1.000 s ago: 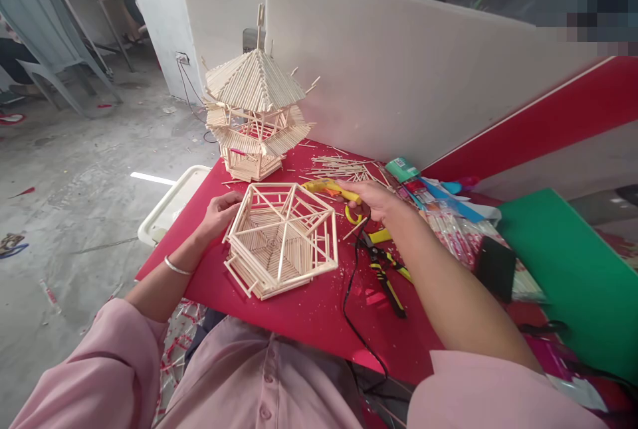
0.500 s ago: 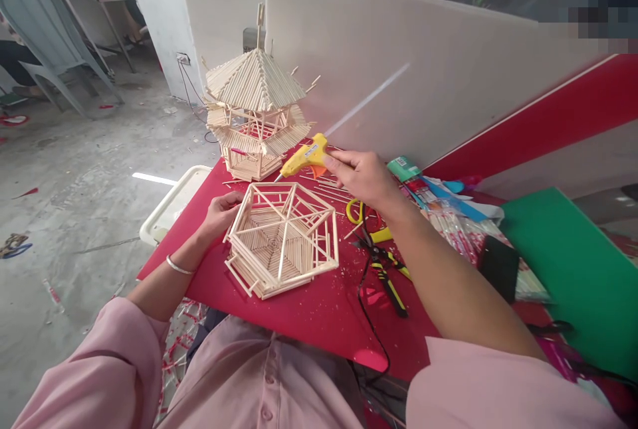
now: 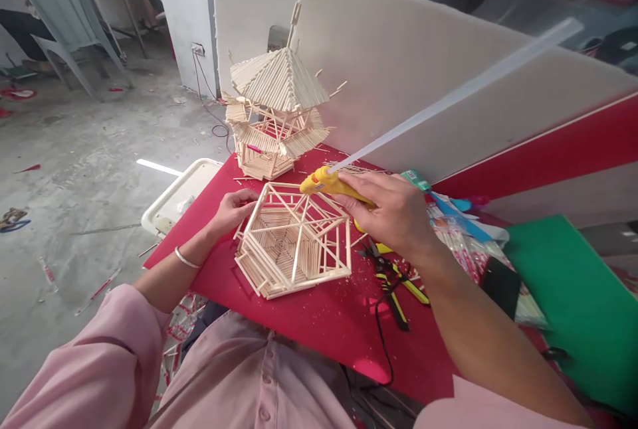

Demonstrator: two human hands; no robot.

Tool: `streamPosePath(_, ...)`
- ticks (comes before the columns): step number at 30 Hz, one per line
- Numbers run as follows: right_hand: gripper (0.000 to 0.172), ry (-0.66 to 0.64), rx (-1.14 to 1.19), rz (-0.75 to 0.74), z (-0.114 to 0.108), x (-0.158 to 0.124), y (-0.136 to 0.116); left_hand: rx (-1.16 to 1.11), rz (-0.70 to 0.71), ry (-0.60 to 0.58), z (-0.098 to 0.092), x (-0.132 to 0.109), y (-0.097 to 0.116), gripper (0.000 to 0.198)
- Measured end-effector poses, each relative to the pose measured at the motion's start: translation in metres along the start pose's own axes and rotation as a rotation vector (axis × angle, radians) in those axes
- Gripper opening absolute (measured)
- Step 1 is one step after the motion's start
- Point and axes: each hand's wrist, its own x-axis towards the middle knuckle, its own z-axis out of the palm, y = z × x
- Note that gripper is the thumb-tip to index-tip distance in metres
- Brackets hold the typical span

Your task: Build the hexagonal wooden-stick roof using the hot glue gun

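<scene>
Glue gun [image 3: 326, 182] now over hexagonal frame [image 3: 294, 240]

Pink buttoned shirt [image 3: 259, 376], silver bangle [image 3: 183, 258] on left wrist.
</scene>
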Motion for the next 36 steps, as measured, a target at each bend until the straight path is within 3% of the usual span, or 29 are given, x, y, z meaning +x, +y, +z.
streamPosePath(7, 0.031, 0.029, 0.202, 0.101, 0.010, 0.016, -0.015, 0.008, -0.015, 0.005, -0.001, -0.001, 0.001, 0.040)
streamPosePath(11, 0.035, -0.069, 0.319, 0.217, 0.014, 0.022, -0.018, 0.024, -0.023, 0.012, -0.002, 0.000, 0.001, 0.040)
streamPosePath(15, 0.034, -0.118, 0.321, 0.307, 0.004, 0.016, -0.013, 0.017, -0.053, 0.015, -0.002, -0.001, 0.002, 0.040)
streamPosePath(21, 0.036, 0.002, 0.321, 0.554, -0.004, 0.016, 0.006, 0.051, -0.115, -0.009, -0.004, -0.001, 0.008, 0.041)
streamPosePath(27, 0.033, -0.261, 0.428, 0.682, 0.022, 0.034, 0.032, 0.156, -0.140, -0.098, -0.007, 0.001, 0.007, 0.041)
streamPosePath(31, 0.035, -0.308, 0.418, 0.666, 0.030, 0.040, 0.040, 0.226, -0.106, -0.133, -0.010, 0.003, -0.002, 0.043)
streamPosePath(36, 0.033, -0.372, 0.350, 0.683, 0.024, 0.044, 0.047, 0.254, -0.091, -0.129, -0.010, 0.003, -0.004, 0.043)
